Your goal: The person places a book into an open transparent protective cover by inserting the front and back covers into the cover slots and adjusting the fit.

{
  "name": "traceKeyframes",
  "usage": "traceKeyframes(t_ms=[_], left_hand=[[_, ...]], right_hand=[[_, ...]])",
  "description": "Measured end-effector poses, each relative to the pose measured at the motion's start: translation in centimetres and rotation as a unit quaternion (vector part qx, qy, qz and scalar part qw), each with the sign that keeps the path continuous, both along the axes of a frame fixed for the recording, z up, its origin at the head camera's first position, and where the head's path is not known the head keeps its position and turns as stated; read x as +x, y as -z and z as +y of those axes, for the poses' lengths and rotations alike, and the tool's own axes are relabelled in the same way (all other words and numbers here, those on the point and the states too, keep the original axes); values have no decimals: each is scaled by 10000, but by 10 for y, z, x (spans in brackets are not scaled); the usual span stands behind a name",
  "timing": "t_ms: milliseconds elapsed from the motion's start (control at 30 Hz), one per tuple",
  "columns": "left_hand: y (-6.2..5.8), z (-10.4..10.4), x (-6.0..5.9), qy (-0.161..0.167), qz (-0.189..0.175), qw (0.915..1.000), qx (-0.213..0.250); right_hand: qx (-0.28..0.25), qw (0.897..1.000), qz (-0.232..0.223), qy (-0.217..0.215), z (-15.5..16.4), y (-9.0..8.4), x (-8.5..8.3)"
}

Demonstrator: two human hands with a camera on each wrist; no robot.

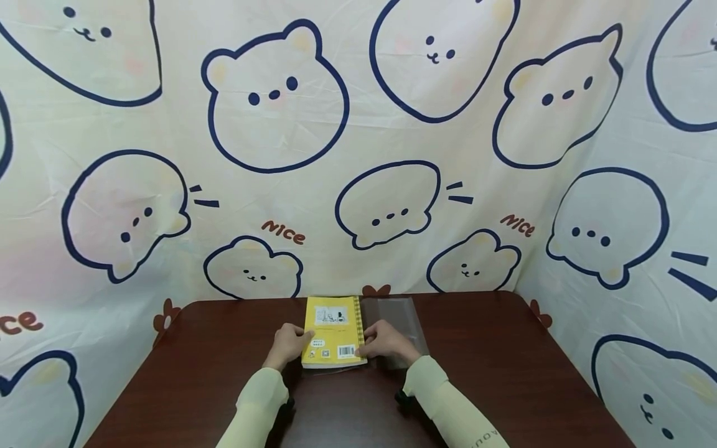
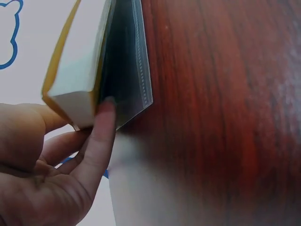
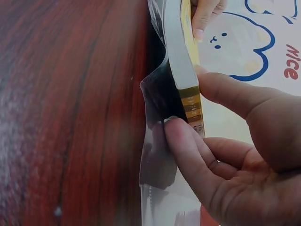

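Observation:
A yellow spiral-bound notebook (image 1: 334,333) lies back cover up on the dark wooden table (image 1: 504,373), its near edge lifted a little. A clear plastic sleeve (image 1: 399,326) lies under it and spreads out to its right. My left hand (image 1: 302,341) pinches the notebook's near left corner (image 2: 70,96), thumb on the cover, index finger (image 2: 102,134) beneath against the plastic (image 2: 136,70). My right hand (image 1: 366,343) pinches the spiral edge (image 3: 193,106) near the right corner, thumb (image 3: 230,94) on top, fingers (image 3: 186,143) under the book on the plastic sleeve (image 3: 157,155).
A cloth backdrop (image 1: 358,155) printed with cartoon bears hangs close behind and to both sides of the table. The table's far edge runs just beyond the notebook. Bare tabletop (image 1: 213,361) stretches left and right of the hands.

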State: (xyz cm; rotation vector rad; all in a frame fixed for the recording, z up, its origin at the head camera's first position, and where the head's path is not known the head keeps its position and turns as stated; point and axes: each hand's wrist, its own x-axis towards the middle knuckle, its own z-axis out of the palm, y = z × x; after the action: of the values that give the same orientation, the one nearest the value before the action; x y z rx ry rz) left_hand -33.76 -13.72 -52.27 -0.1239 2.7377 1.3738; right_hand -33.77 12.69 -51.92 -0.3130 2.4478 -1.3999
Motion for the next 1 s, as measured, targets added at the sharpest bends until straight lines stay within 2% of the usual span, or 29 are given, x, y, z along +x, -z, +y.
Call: traceKeyframes(t_ms=[200, 400, 633, 767, 1000], left_hand=[[0, 1, 2, -44, 7, 10000, -78], [1, 3, 4, -181, 9, 9998, -107], [-5, 7, 9, -54, 112, 9995, -274], [-11, 9, 12, -8, 61, 9995, -309], [-12, 8, 16, 121, -85, 9999, -54]], right_hand=[[453, 9984, 319, 102, -1, -3, 3], [555, 9973, 371, 314, -4, -3, 6], [767, 9953, 401, 437, -6, -3, 9], [764, 9960, 340, 311, -6, -2, 9], [602, 9976, 278, -220, -3, -3, 11]])
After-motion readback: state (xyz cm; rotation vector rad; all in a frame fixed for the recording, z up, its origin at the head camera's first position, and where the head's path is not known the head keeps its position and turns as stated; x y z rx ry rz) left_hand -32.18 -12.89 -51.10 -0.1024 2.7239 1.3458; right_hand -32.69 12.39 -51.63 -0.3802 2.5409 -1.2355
